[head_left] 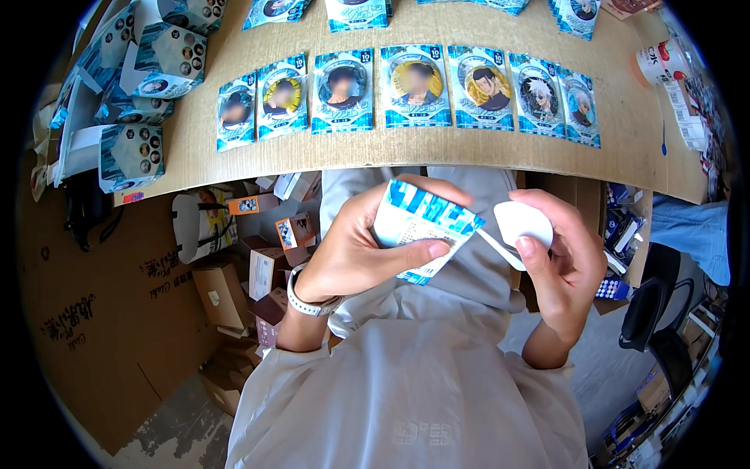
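Observation:
Above my lap, my left hand (348, 250) is closed on a blue and white printed packet (418, 223), thumb across its face and fingers behind. The packet is tilted, its patterned top edge slanting down to the right. At its right, my right hand (569, 270) pinches a smooth white disc-like piece (522, 223) between thumb and fingers. A narrow white strip (500, 248) runs from beside the packet's right corner toward that thumb; whether it joins the disc I cannot tell. The far side of the disc is hidden.
Along the table's (351, 156) near edge lies a row of similar packets (414, 86) with round character pictures. Blue display boxes (168, 62) stack at the left. A white and red cup (656, 66) stands far right. Small cartons (269, 270) and a chair (652, 297) are below.

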`<state>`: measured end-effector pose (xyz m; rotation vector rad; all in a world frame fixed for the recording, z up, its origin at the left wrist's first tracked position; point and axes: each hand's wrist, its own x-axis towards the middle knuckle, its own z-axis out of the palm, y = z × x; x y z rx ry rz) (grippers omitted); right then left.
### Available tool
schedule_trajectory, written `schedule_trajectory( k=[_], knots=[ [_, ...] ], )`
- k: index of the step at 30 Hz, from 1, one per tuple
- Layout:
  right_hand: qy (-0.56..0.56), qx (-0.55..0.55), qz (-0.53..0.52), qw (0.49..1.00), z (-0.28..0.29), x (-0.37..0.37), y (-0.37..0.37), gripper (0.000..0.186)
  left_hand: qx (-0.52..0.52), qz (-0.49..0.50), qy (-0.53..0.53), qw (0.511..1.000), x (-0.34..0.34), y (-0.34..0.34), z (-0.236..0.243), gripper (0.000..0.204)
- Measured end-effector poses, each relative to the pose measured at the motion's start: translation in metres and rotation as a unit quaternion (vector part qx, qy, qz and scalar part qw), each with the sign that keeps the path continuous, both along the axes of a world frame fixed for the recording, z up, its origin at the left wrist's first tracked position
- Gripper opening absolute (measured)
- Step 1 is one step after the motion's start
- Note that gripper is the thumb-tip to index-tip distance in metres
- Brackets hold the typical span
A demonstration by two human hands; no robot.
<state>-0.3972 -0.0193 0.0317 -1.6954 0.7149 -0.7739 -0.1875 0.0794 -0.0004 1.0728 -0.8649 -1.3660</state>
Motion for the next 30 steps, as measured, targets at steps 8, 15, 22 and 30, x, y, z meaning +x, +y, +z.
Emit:
schedule_trajectory(
  k=[8, 15, 22, 30],
  knots=[
    [-0.004, 0.015, 0.019, 1.000, 0.000, -0.005, -0.005, 0.031, -0.009, -0.076, 0.102, 0.992, 0.000, -0.001, 0.000, 0.028],
    [0.028, 0.002, 0.026, 0.999, 0.002, -0.006, -0.008, 0.030, -0.014, -0.077, 0.032, 0.996, -0.009, -0.002, 0.001, 0.027],
    [0.032, -0.048, 0.047, 0.997, -0.003, -0.007, -0.017, 0.029, -0.022, -0.113, 0.046, 0.992, -0.007, -0.004, -0.001, 0.029],
    [-0.018, 0.065, 0.083, 0.994, -0.015, -0.009, -0.027, 0.028, -0.026, -0.091, 0.135, 0.986, -0.014, -0.004, 0.003, 0.026]
  ],
)
